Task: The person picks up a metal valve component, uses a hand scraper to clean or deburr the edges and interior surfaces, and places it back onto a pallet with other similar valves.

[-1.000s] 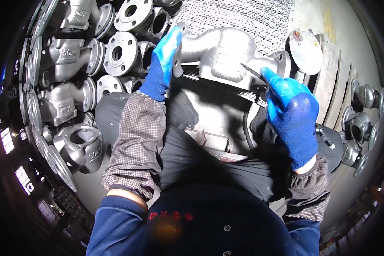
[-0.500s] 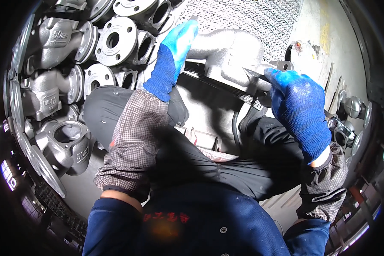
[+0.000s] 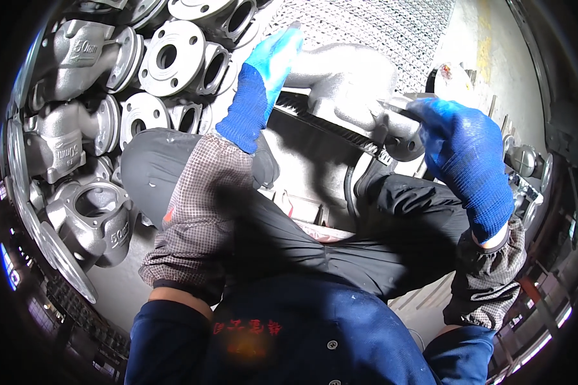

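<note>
A silvery metal valve body casting [image 3: 350,80] lies on its side before me, over a dark ridged edge. My left hand [image 3: 273,61], in a blue glove, is closed on the casting's left end. Near its right end, my gloved right hand [image 3: 462,141] is closed round a thin metal tool [image 3: 399,108]. That tool reaches toward the casting's right side; glare and my fingers hide its exact kind and whether it touches.
Several grey flanged valve castings [image 3: 170,58] are piled at the left. A metal mesh sheet [image 3: 385,22] lies beyond the work. More metal fittings [image 3: 526,160] stand at the far right. My bent legs [image 3: 417,205] flank the work.
My right hand has drawn back slightly to the right with the tool, whose tip has moved away from the casting's middle. The left hand keeps its hold with barely any shift.
</note>
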`<state>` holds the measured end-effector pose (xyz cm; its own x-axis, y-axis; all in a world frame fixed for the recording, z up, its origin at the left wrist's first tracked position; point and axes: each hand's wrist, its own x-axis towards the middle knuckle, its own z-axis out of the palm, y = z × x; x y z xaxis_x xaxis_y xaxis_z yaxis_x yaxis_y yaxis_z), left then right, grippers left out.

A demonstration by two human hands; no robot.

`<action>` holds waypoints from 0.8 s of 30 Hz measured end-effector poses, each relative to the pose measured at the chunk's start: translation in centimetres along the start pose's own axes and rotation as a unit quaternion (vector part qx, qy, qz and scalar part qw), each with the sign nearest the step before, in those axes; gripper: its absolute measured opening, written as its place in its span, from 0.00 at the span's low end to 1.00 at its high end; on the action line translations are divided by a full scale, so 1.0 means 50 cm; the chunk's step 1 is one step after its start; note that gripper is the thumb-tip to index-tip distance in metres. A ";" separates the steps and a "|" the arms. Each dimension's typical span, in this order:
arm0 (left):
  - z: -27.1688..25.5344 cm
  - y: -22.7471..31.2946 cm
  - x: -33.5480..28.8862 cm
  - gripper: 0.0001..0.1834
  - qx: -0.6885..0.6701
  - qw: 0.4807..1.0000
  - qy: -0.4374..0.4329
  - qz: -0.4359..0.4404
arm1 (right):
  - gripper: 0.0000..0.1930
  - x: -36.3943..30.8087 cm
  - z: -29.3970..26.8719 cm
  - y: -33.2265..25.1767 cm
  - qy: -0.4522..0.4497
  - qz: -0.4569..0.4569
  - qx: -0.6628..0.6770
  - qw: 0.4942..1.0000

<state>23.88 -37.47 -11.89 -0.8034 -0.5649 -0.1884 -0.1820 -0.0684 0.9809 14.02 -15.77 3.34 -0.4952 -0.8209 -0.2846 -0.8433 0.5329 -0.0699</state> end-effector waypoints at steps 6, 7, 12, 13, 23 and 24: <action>-0.023 -0.070 0.009 0.27 0.018 0.987 -0.006 0.157 | 0.16 -0.028 0.048 0.038 0.239 0.172 0.411 0.862; -0.011 -0.059 0.010 0.27 -0.009 0.994 -0.013 0.109 | 0.18 -0.039 0.066 0.040 0.289 0.214 0.497 0.790; -0.009 -0.036 0.000 0.29 -0.029 0.999 -0.007 0.018 | 0.19 -0.072 0.232 0.095 0.406 0.272 0.665 0.565; -0.010 -0.032 -0.006 0.29 -0.033 0.999 -0.001 0.018 | 0.18 -0.072 0.250 0.081 0.406 0.279 0.698 0.519; -0.023 -0.025 -0.007 0.26 0.011 0.999 0.035 0.011 | 0.20 -0.075 0.179 -0.018 0.298 0.103 0.336 0.888; -0.023 -0.026 -0.003 0.26 0.011 0.999 0.036 0.011 | 0.20 -0.076 0.190 -0.022 0.294 0.113 0.353 0.881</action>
<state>24.87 -38.23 -13.10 -0.7644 -0.6242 -0.1615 -0.1778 -0.0367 0.9834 18.83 -11.29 -4.56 -0.8313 -0.5314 0.1628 -0.4721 0.5208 -0.7113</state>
